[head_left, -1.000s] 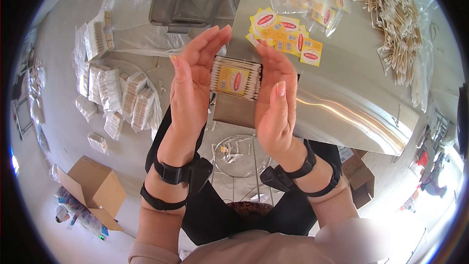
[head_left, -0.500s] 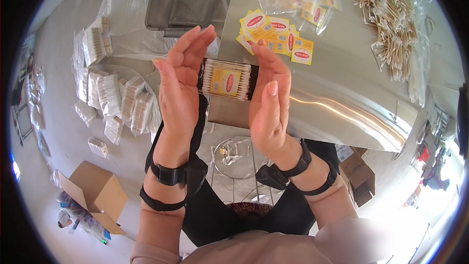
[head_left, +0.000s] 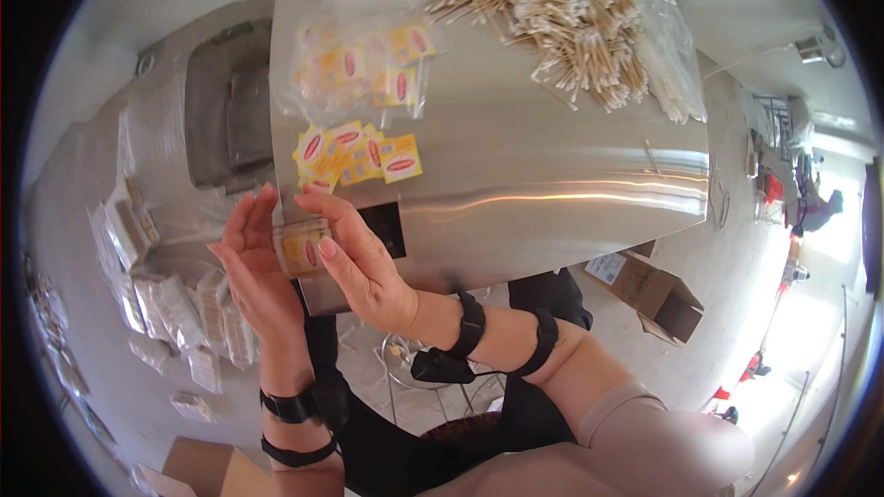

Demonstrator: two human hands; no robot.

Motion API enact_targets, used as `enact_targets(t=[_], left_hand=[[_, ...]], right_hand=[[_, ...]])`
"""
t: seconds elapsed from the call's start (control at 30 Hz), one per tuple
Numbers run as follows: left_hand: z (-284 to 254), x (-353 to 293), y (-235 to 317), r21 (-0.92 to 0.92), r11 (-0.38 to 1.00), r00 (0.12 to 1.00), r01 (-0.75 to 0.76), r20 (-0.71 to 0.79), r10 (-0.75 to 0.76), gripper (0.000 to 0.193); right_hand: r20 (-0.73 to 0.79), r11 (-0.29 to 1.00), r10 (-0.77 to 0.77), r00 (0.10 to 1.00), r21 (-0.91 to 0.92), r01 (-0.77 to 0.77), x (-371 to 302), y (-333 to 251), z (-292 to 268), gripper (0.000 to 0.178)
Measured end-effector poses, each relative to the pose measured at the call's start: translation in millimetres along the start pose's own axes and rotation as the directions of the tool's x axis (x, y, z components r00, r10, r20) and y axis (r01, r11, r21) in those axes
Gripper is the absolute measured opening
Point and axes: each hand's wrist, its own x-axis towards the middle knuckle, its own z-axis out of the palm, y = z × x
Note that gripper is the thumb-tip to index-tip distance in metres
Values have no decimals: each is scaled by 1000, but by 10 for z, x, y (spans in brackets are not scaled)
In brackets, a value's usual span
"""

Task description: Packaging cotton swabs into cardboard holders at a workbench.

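Observation:
A clear-wrapped pack of cotton swabs (head_left: 293,248) with a yellow and red label is between my two hands at the table's left edge. My left hand (head_left: 250,248) cups the pack's left end, its fingers long and slightly bent. From the other side my right hand (head_left: 364,267) holds the pack's right end, thumb and fingers partly over it. A black rectangular piece (head_left: 383,228) lies on the metal table (head_left: 516,152), just beyond my right wrist. Above my hands, loose yellow label cards (head_left: 354,155) overlap in a small pile.
A clear bag of labels (head_left: 359,69) lies farther back. Loose cotton swabs (head_left: 562,23) are heaped at the table's far side, beside clear plastic. Wrapped packs (head_left: 180,308) cover the floor at left, near a grey bin (head_left: 226,106). Cardboard boxes (head_left: 645,294) and a wire-framed stool (head_left: 405,364) stand below.
The view has swung right. Both hands have moved left relative to the table with the swab pack, now apart from the black piece, which lies on the table. My right hand has come over the pack.

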Motion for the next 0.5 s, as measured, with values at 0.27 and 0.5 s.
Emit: enact_targets(t=[0.27,0.5], left_hand=[[457,-172,8,447,807,922,-386,213,323,49],[1095,-222,-117,413,678,765,-608,534,361,35]], right_hand=[[-285,832,-270,920,-551,73,306,-523,-1129,46],[-255,121,-432,865,-967,-224,408,-932,-2575,49]])
